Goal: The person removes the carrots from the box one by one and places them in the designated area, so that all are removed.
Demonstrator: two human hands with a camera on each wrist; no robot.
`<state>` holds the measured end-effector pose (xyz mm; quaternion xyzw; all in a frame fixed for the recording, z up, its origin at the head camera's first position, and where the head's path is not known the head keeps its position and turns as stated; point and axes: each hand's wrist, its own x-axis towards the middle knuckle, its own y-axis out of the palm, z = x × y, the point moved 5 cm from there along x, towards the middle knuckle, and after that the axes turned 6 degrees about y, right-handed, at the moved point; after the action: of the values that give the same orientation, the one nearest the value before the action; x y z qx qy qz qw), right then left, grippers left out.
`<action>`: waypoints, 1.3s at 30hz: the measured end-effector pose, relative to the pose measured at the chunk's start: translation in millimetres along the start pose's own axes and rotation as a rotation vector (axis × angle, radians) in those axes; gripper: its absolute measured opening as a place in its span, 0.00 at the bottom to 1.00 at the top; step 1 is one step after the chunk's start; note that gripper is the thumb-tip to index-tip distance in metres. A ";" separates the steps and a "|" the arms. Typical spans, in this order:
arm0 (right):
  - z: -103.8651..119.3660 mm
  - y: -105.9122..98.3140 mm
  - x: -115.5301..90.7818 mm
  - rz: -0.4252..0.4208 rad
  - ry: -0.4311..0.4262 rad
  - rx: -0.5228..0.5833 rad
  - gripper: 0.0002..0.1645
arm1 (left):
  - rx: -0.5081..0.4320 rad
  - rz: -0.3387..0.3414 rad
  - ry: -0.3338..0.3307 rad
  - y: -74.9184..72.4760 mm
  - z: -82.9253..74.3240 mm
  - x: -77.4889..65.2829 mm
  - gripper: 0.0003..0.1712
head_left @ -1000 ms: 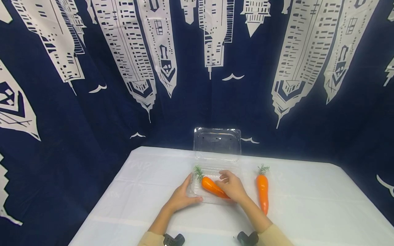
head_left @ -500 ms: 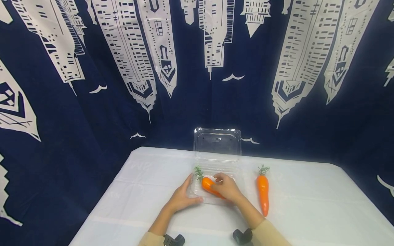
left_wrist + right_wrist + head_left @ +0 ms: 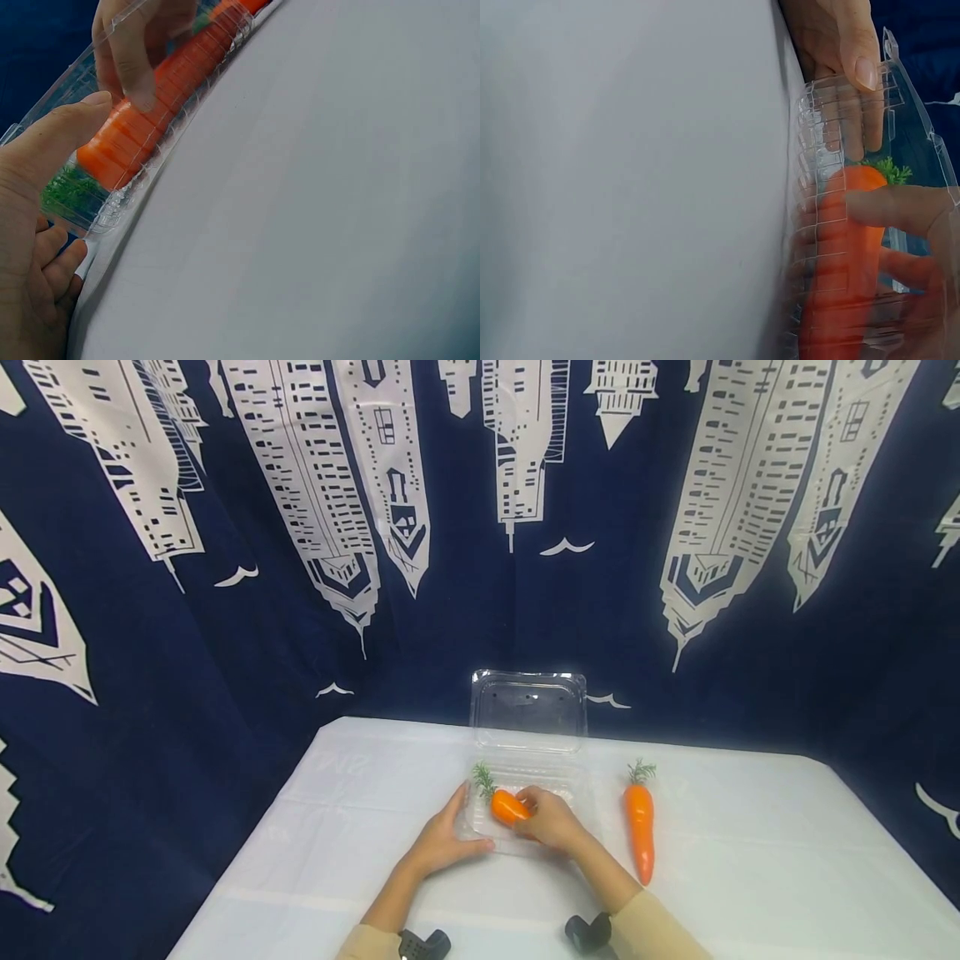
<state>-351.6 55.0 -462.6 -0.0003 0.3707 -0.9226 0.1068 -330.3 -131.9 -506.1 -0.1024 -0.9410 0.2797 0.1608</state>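
Note:
A clear plastic clamshell container (image 3: 480, 828) lies on the white table, its hinged lid (image 3: 528, 712) raised at the back. Inside it rests an orange carrot (image 3: 506, 808) with green feathery leaves (image 3: 483, 779) towards the left. My left hand (image 3: 444, 843) holds the container at its near left corner, thumb (image 3: 64, 135) along the front wall and fingers at the left end. My right hand (image 3: 553, 820) is inside the container and grips the carrot between thumb and fingers, covering its narrow end in the head view. The carrot's body (image 3: 847, 262) shows through the ribbed wall.
To the right of the container, a second carrot (image 3: 640, 831) lies on the white tablecloth (image 3: 750, 852), leaves pointing away. A dark blue curtain (image 3: 517, 618) with white building prints hangs behind the table.
My right hand has moved slightly left and lower along the carrot, and its fingers have closed round it. My left hand and the container have stayed in place.

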 end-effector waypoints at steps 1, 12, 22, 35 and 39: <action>0.3 0.5 0.1 0.006 -0.005 -0.002 0.28 | -0.003 -0.001 -0.001 0.0 0.1 -0.1 0.63; 2.8 -4.7 3.5 -0.050 -0.075 -0.015 0.28 | 0.002 -0.005 0.012 -2.0 -1.4 1.4 0.62; 4.2 -19.9 1.8 -0.168 -0.090 0.096 0.29 | -0.012 0.000 0.005 -0.7 -0.1 -1.8 0.63; -0.3 -59.1 -10.6 -0.276 0.001 0.168 0.30 | -0.021 -0.009 0.001 -0.9 -3.2 1.7 0.63; -7.5 -66.8 -15.2 -0.294 0.027 0.161 0.32 | -0.027 -0.010 -0.007 -1.0 -2.4 -0.4 0.63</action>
<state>-350.4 110.0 -421.2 -0.0337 0.2929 -0.9549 -0.0343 -329.1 -131.6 -503.7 -0.0989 -0.9456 0.2667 0.1577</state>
